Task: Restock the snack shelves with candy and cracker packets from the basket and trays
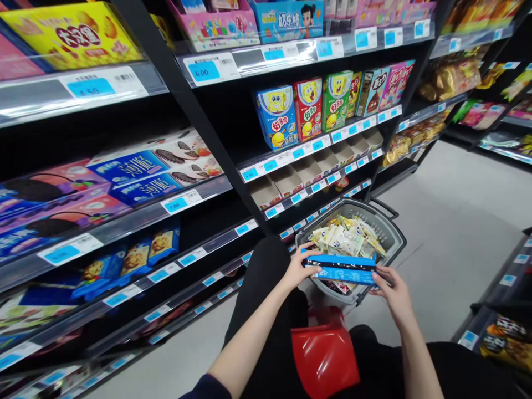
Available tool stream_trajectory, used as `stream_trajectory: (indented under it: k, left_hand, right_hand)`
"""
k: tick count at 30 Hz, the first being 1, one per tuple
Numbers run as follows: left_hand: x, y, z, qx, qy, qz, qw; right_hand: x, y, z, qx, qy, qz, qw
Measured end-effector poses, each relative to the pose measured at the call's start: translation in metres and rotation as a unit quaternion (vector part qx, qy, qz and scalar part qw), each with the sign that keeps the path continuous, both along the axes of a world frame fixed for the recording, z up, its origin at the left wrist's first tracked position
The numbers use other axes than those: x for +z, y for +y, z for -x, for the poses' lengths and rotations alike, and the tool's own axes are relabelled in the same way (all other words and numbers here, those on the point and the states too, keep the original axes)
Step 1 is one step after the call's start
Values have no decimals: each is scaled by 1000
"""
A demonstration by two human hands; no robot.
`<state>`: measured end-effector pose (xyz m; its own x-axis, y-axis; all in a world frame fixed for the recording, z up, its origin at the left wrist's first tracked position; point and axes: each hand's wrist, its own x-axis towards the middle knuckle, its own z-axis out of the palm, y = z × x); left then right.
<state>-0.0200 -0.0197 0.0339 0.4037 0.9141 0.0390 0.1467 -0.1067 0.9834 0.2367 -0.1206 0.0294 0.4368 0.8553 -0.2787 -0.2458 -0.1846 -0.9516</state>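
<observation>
A long, narrow blue box [344, 275] with a dark opening along its top is held level between my two hands. My left hand [300, 269] grips its left end, thumb toward me and fingers on the far side. At the right end, my right hand [390, 288] closes on the corner with its fingertips. Just beyond and below the box stands a grey shopping basket [394, 244], with many small packaged snacks [343, 235] heaped in it. The contents of the blue box cannot be made out.
A red plastic stool [326, 360] is between my legs. Shelves on the left carry blue biscuit boxes [141, 166] and small cartons [276, 116]. Open cardboard trays [307, 170] line a lower shelf. Another shelf [469, 338] stands at the right, beside the grey floor [449, 205].
</observation>
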Motion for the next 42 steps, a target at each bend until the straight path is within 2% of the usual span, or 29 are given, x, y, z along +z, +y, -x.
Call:
stream_trajectory:
  k: [6,12,16,21,28,33,36,42]
  left_hand:
    - [1,-6,-2,-14,87,-44,995]
    - [-5,-4,-4,-19,130,-43,990]
    - [-11,-1,-5,-63,152,4,986]
    - [-14,-1,-4,-164,159,97,969]
    - [-7,-8,-6,-240,150,164,945]
    - [-1,-21,-15,-289,93,202,931]
    - [0,-28,-21,-268,28,204,941]
    - [11,-36,-32,-144,-90,168,971]
  right_hand:
    - [2,-3,0,6,-28,-21,999]
    - [-8,1,6,-19,-58,-52,997]
    - [-7,2,8,-35,-74,-65,995]
    - [8,-2,11,-24,-83,-71,994]
    - [23,-2,19,19,-80,-70,994]
    - [26,-1,32,54,-80,-74,993]
    - [24,1,43,90,-74,-83,990]
    - [22,2,57,134,-76,-112,982]
